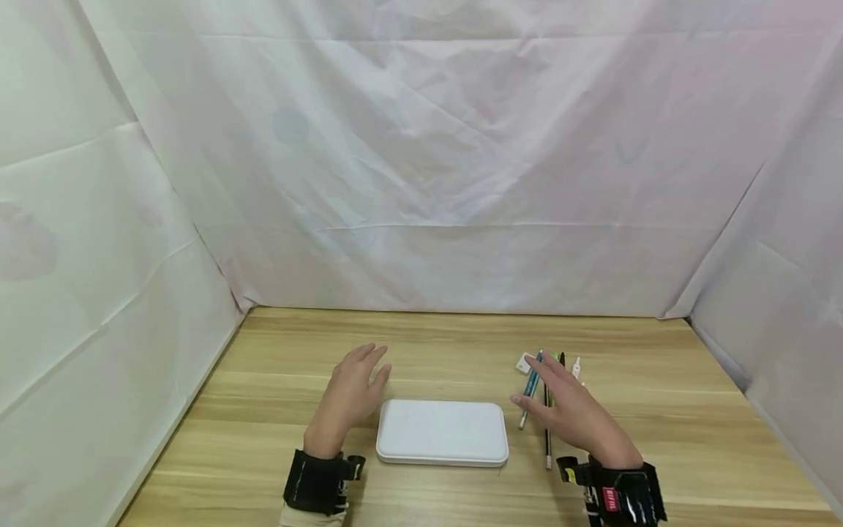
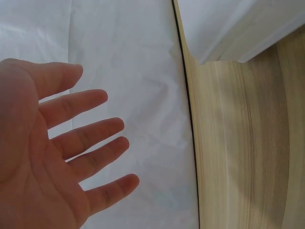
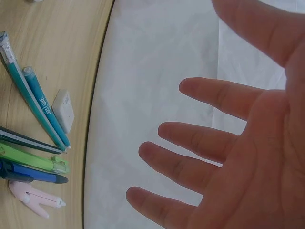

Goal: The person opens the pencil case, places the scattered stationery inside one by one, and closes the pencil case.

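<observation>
A white, flat case with rounded corners lies closed on the table between the two hands. My left hand hovers by its far left corner, fingers spread in the left wrist view and holding nothing. Over the stationery to the right of the case is my right hand, fingers also spread and nothing in them. Under and beside it lie a green pencil, a teal pen, a white eraser, a dark pencil, a bright green tool, a blue pen and a pink rabbit-shaped item.
The wood-grain table carries these things. White cloth hangs behind it and along both sides. Each wrist wears a black strap with a small camera.
</observation>
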Demonstrator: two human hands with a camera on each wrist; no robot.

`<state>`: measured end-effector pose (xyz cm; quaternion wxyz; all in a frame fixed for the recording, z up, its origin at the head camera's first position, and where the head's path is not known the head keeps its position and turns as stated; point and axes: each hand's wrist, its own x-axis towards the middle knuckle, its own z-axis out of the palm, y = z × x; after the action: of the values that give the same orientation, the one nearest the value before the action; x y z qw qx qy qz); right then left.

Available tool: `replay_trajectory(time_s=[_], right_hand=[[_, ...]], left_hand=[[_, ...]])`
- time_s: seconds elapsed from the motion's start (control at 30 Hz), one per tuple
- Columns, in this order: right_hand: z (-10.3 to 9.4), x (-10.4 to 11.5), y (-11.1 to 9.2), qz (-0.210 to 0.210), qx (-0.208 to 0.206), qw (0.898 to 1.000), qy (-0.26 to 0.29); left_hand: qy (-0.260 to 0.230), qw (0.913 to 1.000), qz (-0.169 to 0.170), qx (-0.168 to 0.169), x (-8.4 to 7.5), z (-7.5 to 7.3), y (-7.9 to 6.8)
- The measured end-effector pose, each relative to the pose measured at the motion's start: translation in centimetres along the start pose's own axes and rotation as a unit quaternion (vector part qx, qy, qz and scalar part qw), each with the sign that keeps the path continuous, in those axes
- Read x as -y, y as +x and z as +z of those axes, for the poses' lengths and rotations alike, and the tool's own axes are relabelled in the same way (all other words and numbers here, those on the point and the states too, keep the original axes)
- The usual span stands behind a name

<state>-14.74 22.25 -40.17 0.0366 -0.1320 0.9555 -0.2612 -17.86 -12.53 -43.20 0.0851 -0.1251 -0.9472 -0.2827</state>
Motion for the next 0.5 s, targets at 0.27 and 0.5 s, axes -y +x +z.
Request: replay_trajectory(time_s=[0.27, 0.5], right_hand=[[0.5, 0.5, 0.2, -0.013, 0.005, 1.0, 0.002], [1.0, 1.1, 0.3, -0.016, 0.013, 1.0, 0.006]], left_hand=[[0.006, 1.0, 0.006, -0.004, 0.1, -0.3, -0.1], [0.004, 1.0, -0.003, 0.004, 0.0, -0.3, -0.2]])
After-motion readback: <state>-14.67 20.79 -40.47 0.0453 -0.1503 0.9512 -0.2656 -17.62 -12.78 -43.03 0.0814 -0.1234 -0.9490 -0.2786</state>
